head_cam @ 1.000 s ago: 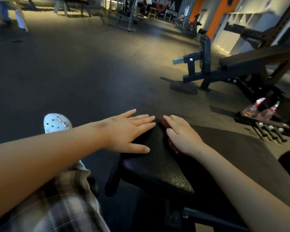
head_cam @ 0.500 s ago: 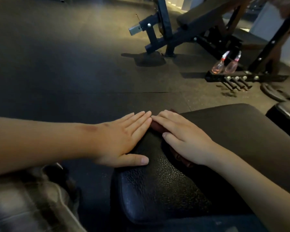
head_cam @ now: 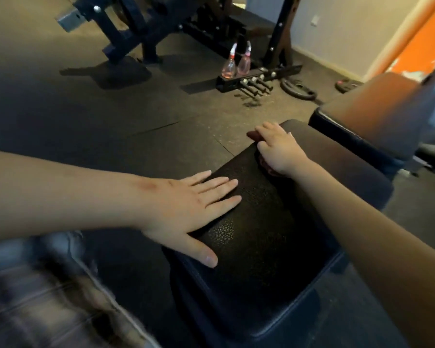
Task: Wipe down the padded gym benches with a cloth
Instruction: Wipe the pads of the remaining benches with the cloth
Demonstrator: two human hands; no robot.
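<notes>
Seen from above, two bare hands on a black padded bench (head_cam: 261,234) with a pebbled cover. Flat on the near left part of the pad, the left hand (head_cam: 186,209): palm down, fingers straight and close together, thumb spread wide toward the near end, nothing held. A reddish mark on the back of that wrist. Farther along, at the pad's far left edge, the right hand (head_cam: 279,151), fingers bent down over a dark red cloth (head_cam: 268,169) and holding it against the cover. Cloth mostly hidden under the palm, one bunched bit showing below the heel of the hand, another tip poking out past the fingertips over the edge. Hands well apart, with a bare stretch of pad between them. Just beyond the bench's far end, a second pad (head_cam: 377,116), its top catching warm light. Below and all around, a dark rubber floor (head_cam: 86,116) with thin seams between its tiles. Farther back on that floor, two spray bottles (head_cam: 228,67) (head_cam: 244,62) of pinkish liquid, upright and side by side, just behind a black frame bar (head_cam: 286,70) with a row of pegs. Near the pegs, a weight plate (head_cam: 298,89) lying flat. Behind the bottles, the dark legs of more gym equipment. At the upper right, a pale wall with an orange wall panel (head_cam: 425,38) beside it. At the lower left, blurred plaid fabric (head_cam: 35,297), too smeared for any detail.
</notes>
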